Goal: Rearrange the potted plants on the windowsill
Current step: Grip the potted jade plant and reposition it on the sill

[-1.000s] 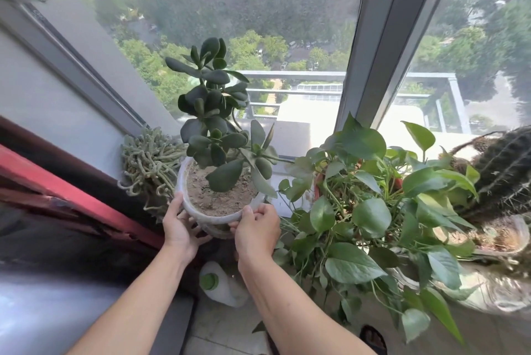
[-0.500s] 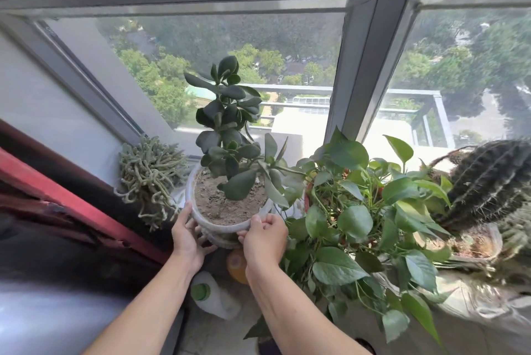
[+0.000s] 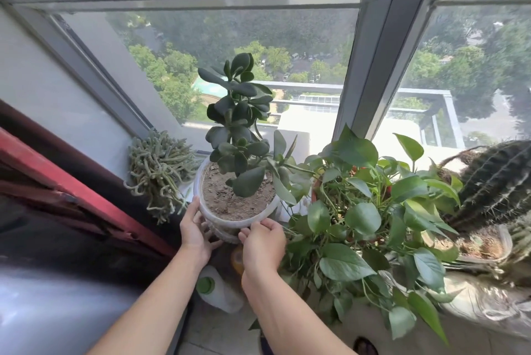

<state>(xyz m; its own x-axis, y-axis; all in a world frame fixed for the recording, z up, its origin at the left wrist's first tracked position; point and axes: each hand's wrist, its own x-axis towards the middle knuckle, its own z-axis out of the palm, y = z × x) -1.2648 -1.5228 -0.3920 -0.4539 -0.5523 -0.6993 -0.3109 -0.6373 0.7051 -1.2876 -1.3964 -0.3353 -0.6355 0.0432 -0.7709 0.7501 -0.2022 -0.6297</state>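
A jade plant [image 3: 238, 124] grows in a white pot [image 3: 227, 221] of dry soil near the left end of the windowsill. My left hand [image 3: 195, 228] grips the pot's left side. My right hand [image 3: 263, 242] holds its front right rim. To the pot's left a grey-green trailing succulent [image 3: 159, 169] hangs over the sill edge. A leafy pothos [image 3: 365, 219] crowds the pot's right side, its leaves touching the jade plant. A dark ribbed cactus [image 3: 494, 182] stands at the far right in a shallow pot [image 3: 485, 245].
The window frame post [image 3: 370, 67] rises behind the pothos. A red beam [image 3: 71, 191] slants along the left. Below the sill a white bottle with a green cap [image 3: 218, 288] and an orange bottle [image 3: 238, 258] stand on the floor. The sill [image 3: 488, 306] has a crinkled covering.
Both hands have carried the jade pot a little to the right and further onto the sill, closer to the pothos. The camera has tilted upward.
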